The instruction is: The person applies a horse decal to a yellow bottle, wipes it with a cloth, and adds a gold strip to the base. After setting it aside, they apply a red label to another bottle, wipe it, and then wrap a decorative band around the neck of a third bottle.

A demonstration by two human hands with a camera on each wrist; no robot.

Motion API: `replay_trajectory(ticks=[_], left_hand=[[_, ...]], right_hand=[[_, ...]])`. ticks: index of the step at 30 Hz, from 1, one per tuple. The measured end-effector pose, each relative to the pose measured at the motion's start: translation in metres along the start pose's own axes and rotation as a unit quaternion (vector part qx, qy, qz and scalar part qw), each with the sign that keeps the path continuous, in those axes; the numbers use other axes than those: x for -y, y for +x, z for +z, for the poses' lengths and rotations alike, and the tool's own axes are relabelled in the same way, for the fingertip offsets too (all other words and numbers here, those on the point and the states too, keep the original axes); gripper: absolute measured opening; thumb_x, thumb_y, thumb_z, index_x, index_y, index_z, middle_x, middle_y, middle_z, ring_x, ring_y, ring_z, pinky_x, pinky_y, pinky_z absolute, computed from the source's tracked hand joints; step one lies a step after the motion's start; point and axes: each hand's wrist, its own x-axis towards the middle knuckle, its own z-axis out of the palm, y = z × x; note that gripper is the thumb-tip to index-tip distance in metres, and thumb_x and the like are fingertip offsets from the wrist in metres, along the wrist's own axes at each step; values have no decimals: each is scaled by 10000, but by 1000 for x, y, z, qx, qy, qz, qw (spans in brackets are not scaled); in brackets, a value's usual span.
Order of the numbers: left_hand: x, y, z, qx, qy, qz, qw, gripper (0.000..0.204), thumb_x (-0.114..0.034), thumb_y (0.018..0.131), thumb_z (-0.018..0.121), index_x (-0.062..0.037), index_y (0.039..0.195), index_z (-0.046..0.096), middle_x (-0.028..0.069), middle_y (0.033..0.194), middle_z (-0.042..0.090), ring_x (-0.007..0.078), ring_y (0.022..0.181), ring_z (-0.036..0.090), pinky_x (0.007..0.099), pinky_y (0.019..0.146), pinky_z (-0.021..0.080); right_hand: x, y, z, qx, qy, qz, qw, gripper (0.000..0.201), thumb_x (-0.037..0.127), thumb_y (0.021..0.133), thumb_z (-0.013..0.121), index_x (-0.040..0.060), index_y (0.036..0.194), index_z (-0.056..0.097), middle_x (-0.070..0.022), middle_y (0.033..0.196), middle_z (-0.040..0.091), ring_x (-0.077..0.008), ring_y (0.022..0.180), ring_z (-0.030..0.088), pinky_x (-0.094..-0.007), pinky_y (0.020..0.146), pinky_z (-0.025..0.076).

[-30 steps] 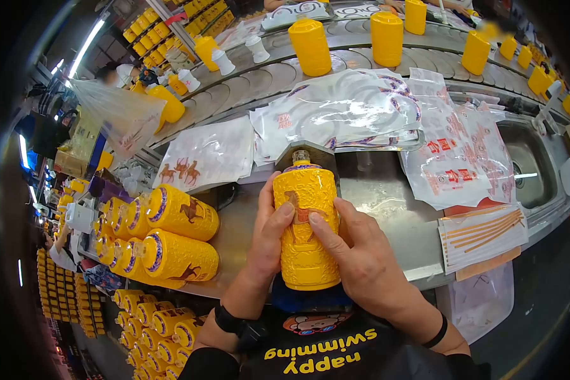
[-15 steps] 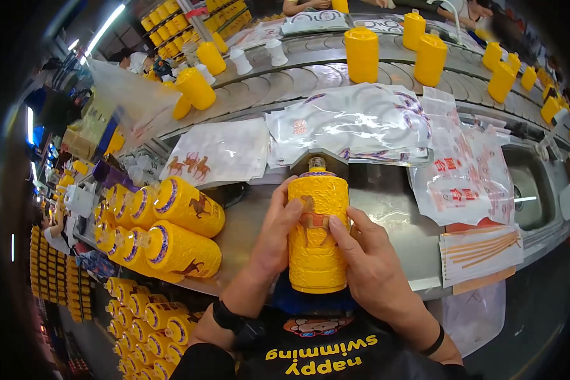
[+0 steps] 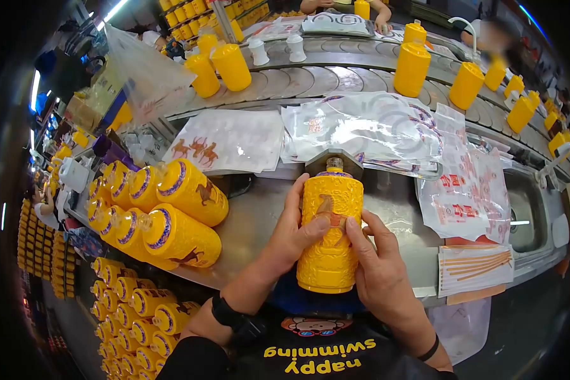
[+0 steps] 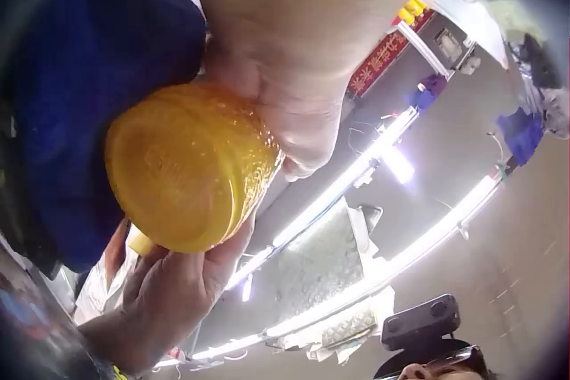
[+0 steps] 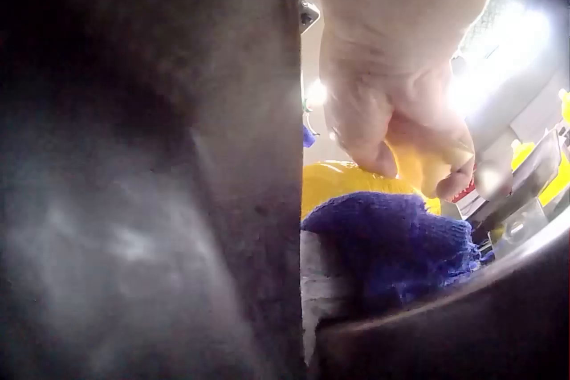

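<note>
A yellow embossed bottle point(image 3: 326, 269) lies tilted in front of the person, its clear neck set in the notch of a metal bracket point(image 3: 356, 170). On its front is a brown horse decal point(image 3: 326, 209). The left hand point(image 3: 294, 234) grips the bottle from the left, its thumb pressing on the decal. From the right side the right hand point(image 3: 386, 269) holds it, thumb on the decal's right edge. The bottle's round base point(image 4: 169, 179) faces the left wrist camera. Blue cloth point(image 5: 392, 242) lies under the bottle in the right wrist view.
Finished yellow bottles point(image 3: 183, 234) with horse decals lie stacked at left. Horse decal sheets point(image 3: 234, 136), other printed sheets point(image 3: 361, 123) and strip decals point(image 3: 475, 269) surround the steel worktop point(image 3: 253, 212). A conveyor point(image 3: 335, 79) carries bottles behind; a sink point(image 3: 529, 209) is at right.
Both thumbs have shifted a little rightward over the decal while the hands keep hold of the bottle. Conveyor bottles have moved right, and the head view has shifted slightly.
</note>
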Motion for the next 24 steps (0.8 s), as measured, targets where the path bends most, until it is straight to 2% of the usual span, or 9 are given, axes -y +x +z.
replay_trajectory(ticks=[6,9,10,11,12,15,19,22,24], left_hand=[[-2,-1,-3,9,-41,-21,999,939,-334,885,679,13,1511,71,179,1433,353,235,1334,358,348,1110,306],[7,-9,3,-85,60,121,987,821,-383,912,627,-16,1504,194,170,1443,371,276,1362,336,413,1150,245],[-7,-14,3,-14,212,177,961,747,-412,925,594,-41,1484,265,167,1429,395,288,1362,334,439,1158,219],[-28,-24,0,58,357,227,904,684,-441,938,562,-65,1463,336,163,1414,420,301,1362,333,465,1165,193],[-40,-29,-2,126,490,269,819,633,-470,952,529,-89,1443,407,160,1400,444,313,1362,331,491,1173,167],[-29,-25,-2,105,498,293,809,563,-525,995,375,-101,1286,605,113,1287,607,324,1349,355,523,1179,88],[-23,-13,-19,62,509,290,808,511,-507,999,395,-172,1339,577,76,1321,568,306,1313,383,529,1172,135],[-19,-7,-23,43,478,288,829,497,-492,1006,390,-168,1330,582,84,1334,559,304,1315,394,539,1168,134],[-17,-3,-26,23,455,283,844,500,-474,1011,395,-134,1333,572,102,1330,562,318,1319,397,508,1169,158]], right_hand=[[2,0,0,8,-2,7,1000,619,-119,764,559,21,1365,514,-264,1321,461,-403,1089,532,-418,956,460],[1,1,-1,7,-4,4,1000,618,-120,765,560,19,1366,513,-266,1326,460,-403,1087,538,-416,946,468],[0,0,0,4,-4,3,1000,616,-119,767,561,18,1365,512,-265,1327,460,-402,1084,541,-416,942,471],[0,0,1,1,-3,3,1000,614,-118,768,562,16,1365,512,-265,1327,460,-402,1082,544,-415,938,473],[-1,0,0,9,-10,1,1000,608,-111,774,566,11,1367,505,-263,1324,465,-400,1078,549,-417,934,477],[0,1,-1,16,-17,5,1000,613,-111,770,573,10,1367,505,-261,1322,468,-395,1089,547,-413,939,474],[2,1,-1,18,-6,15,1000,638,-124,759,570,23,1376,501,-262,1328,466,-391,1098,544,-405,943,470],[3,2,-2,18,-6,15,1000,653,-133,753,566,30,1381,497,-264,1334,463,-388,1099,543,-401,945,469],[3,2,-2,18,-3,16,1000,660,-138,750,561,33,1384,494,-265,1338,460,-388,1103,543,-401,946,469]])
